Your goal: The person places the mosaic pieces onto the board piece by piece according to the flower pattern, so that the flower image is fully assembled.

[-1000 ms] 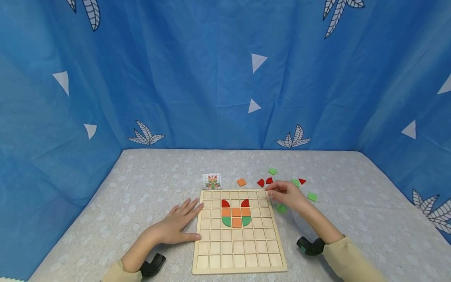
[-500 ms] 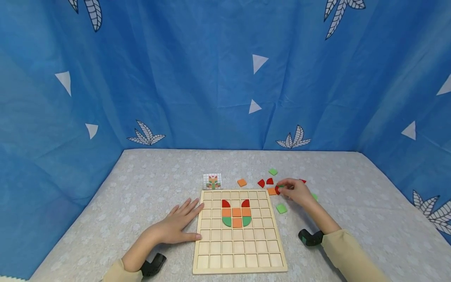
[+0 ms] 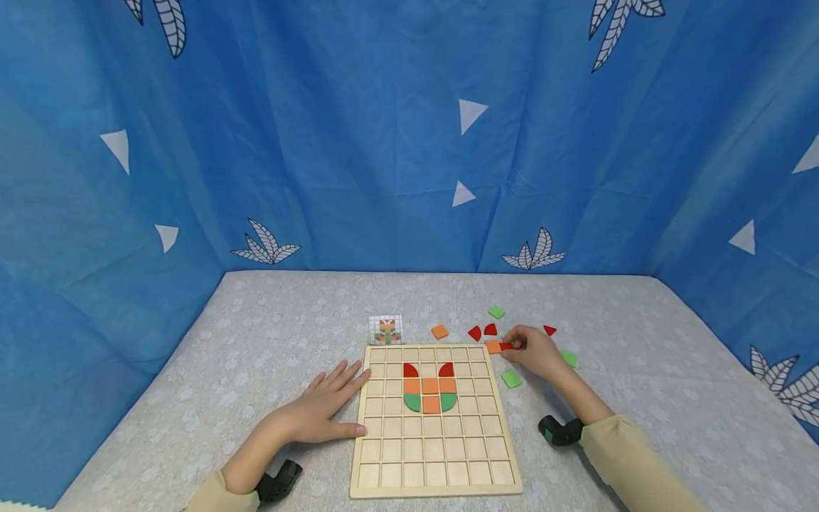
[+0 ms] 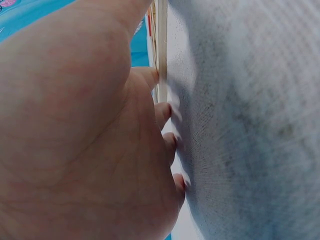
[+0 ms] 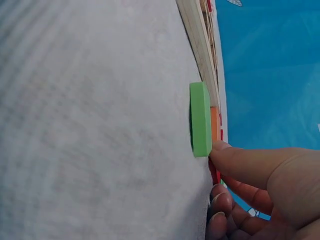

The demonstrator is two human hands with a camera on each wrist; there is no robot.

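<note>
My left hand (image 3: 323, 407) lies with fingers spread at the left edge of the wooden grid board (image 3: 435, 491). In the left wrist view its fingertips (image 4: 163, 112) are down by the board's side. My right hand (image 3: 536, 352) pinches a red puzzle piece (image 3: 506, 346) beyond the board's upper right corner, beside an orange square (image 3: 493, 347). From the right wrist view, thumb and fingers mostly hide that red piece (image 5: 214, 171). Red, orange and green pieces form a pattern in the board's upper middle, with an orange square (image 3: 431, 385) at its centre.
Behind the board lies a small pattern card (image 3: 386, 330). Loose pieces surround my right hand: a green square (image 3: 511, 379) in front, another green square (image 3: 495, 312) farther back, red pieces (image 3: 475, 333) and a red triangle (image 3: 549, 330). A blue curtain (image 3: 397, 142) hangs behind the table.
My right hand has moved right from the board's corner to the loose pieces. The red piece in its fingers looked tilted half a second ago and now appears flatter. The left hand stays put.
</note>
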